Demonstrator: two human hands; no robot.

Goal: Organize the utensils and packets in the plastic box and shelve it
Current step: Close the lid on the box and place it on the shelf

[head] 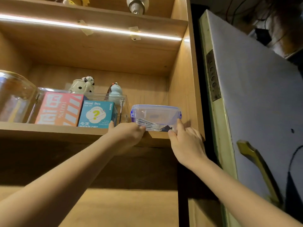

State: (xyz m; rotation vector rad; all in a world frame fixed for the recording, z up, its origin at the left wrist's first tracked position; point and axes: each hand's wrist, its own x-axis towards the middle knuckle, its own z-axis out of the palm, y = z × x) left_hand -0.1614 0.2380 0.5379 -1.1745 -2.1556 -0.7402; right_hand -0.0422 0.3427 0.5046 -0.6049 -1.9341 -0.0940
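A clear plastic box (155,114) with a lid and blue clips stands on the wooden shelf (54,129), at its right end near the cabinet's side wall. Inside it I see several packets and a dark utensil (150,124) lying at the bottom. My left hand (127,134) rests at the shelf's front edge, fingertips against the box's lower left corner. My right hand (186,141) touches the lower right corner, fingers spread along the box's front. Both hands press on the box rather than wrap around it.
Left of the plastic box stands a clear bin (122,104) holding a teal "Blind Box" carton (97,114) and a red carton (59,108). A glass jar (15,95) is far left, ceramic figurines (83,86) behind. A light strip runs above. A white door (255,102) hangs right.
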